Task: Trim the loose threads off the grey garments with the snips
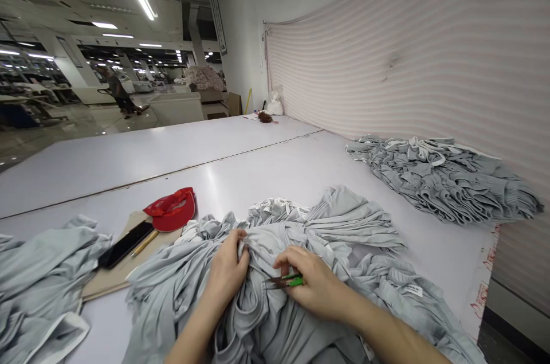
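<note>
Light grey garments [283, 306] lie in a loose, folded heap right in front of me. My left hand [230, 263] is closed on the grey fabric at the heap's middle, with the thumb and fingers pinching a fold. Just to the right, my right hand [313, 284] grips a pair of green-handled thread snips [292, 281]. The dark blades point left, over the cloth and a little short of my left hand. Whether the blade tips touch the fabric I cannot tell.
Left of the heap, a red visor cap [174, 212], a black phone [129, 243] and a yellow pen [145, 243] rest on brown cardboard [105, 284]. More grey garments [38, 272] lie far left. A grey garment stack [447, 180] sits right, near a striped cloth [408, 66]. A person [118, 92] is in the background.
</note>
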Tool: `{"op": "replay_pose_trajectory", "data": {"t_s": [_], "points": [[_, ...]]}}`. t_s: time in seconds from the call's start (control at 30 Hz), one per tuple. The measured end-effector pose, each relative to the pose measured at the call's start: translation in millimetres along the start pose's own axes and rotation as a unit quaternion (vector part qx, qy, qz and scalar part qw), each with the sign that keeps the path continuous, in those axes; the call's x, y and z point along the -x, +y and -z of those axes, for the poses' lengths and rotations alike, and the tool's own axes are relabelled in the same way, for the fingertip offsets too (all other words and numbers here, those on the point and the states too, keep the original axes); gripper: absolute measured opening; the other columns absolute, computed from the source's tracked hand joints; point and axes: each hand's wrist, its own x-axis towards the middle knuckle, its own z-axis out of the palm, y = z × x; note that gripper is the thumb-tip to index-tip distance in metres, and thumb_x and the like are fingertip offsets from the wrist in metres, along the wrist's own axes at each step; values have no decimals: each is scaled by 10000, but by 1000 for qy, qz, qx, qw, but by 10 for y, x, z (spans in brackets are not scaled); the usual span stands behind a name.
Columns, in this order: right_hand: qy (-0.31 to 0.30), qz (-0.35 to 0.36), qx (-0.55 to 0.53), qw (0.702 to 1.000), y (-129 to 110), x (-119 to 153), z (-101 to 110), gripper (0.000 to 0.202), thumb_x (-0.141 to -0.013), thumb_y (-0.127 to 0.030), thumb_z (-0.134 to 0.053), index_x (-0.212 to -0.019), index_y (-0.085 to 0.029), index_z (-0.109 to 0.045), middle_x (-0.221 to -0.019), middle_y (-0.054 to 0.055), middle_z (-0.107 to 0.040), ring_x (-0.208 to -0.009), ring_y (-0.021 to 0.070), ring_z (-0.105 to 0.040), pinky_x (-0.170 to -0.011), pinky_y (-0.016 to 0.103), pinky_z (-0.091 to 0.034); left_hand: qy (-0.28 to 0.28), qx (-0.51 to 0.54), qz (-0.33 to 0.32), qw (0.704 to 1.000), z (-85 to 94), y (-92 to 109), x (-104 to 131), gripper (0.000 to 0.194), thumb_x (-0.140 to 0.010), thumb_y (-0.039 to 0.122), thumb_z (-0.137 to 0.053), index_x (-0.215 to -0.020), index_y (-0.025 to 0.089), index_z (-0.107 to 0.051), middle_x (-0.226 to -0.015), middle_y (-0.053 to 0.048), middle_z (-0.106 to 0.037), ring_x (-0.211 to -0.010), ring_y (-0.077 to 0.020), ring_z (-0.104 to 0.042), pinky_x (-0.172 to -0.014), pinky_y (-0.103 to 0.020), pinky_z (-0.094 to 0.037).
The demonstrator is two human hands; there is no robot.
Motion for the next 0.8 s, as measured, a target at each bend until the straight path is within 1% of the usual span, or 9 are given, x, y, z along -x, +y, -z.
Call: {"op": "replay_pose_trajectory", "data": {"t_s": [0.13, 0.2, 0.27, 0.33, 0.4, 0.5, 0.63, 0.7, 0.8], "points": [[31, -97, -9, 995, -7, -136, -30, 234, -864, -247, -618, -1095, -229, -649, -1033, 64, -682, -933, 224, -638, -776, 319, -475, 74, -20, -72, 994, 73, -157, 265, 131, -846, 289, -461, -883, 244, -578, -878, -69, -626, -851, -251, -624, -770, -343, -461], [0, -113, -6, 994, -36, -178, -72, 157, -836, -253, -660, -988, -229, -689, -968, 44, -712, -899, 224, -654, -766, 313, -474, 96, -39, -66, 992, 101, -188, 340, 61, -816, 296, -519, -821, 246, -553, -822, -51, -602, -816, -251, -607, -740, -331, -448], [-36, -76, -6, 996, -95, -161, -113, 95, -798, -166, -661, -869, -219, -696, -866, 18, -713, -824, 198, -658, -718, 277, -466, 115, -24, -21, 993, 139, -192, 382, 56, -766, 287, -563, -776, 246, -526, -758, -27, -583, -753, -244, -585, -700, -319, -424], [-45, -13, 10, 999, -166, -100, -139, 179, -755, -58, -615, -822, -210, -681, -845, 12, -701, -791, 177, -648, -689, 249, -454, 99, 50, 63, 992, 182, -166, 410, 113, -757, 324, -579, -724, 248, -503, -644, 18, -522, -605, -202, -510, -615, -293, -380], [-61, 28, 11, 998, -224, -36, -150, 245, -715, -9, -601, -834, -210, -675, -838, 5, -697, -770, 165, -644, -676, 232, -451, 55, 182, 132, 973, 215, -110, 439, 192, -757, 398, -599, -695, 242, -505, -587, 43, -478, -544, -170, -436, -568, -268, -346], [-50, 19, -14, 998, -260, -23, -149, 220, -745, -34, -632, -862, -213, -682, -845, 1, -703, -781, 162, -651, -691, 230, -460, 34, 356, 162, 920, 208, 12, 494, 274, -722, 479, -658, -706, 224, -560, -639, 36, -539, -621, -169, -464, -598, -245, -359], [11, -8, -25, 1000, -254, -171, -160, 204, -799, -174, -709, -992, -238, -708, -959, 20, -710, -869, 188, -658, -745, 266, -474, 62, 418, 178, 889, 128, 139, 569, 293, -696, 491, -701, -730, 215, -610, -668, 27, -581, -671, -176, -499, -645, -246, -374], [10, -6, -32, 999, -253, -248, -175, 225, -799, -238, -733, -1024, -250, -714, -983, 19, -712, -889, 194, -660, -771, 279, -473, 64, 406, 168, 896, 100, 158, 595, 272, -705, 476, -688, -753, 218, -616, -686, 17, -595, -710, -196, -532, -671, -259, -390], [12, -21, -37, 999, -251, -256, -185, 185, -811, -270, -713, -994, -242, -710, -966, 18, -718, -885, 200, -660, -759, 283, -459, 98, 320, 124, 934, 95, 138, 617, 180, -750, 400, -641, -770, 230, -585, -753, 1, -605, -766, -212, -551, -723, -281, -410]]}}
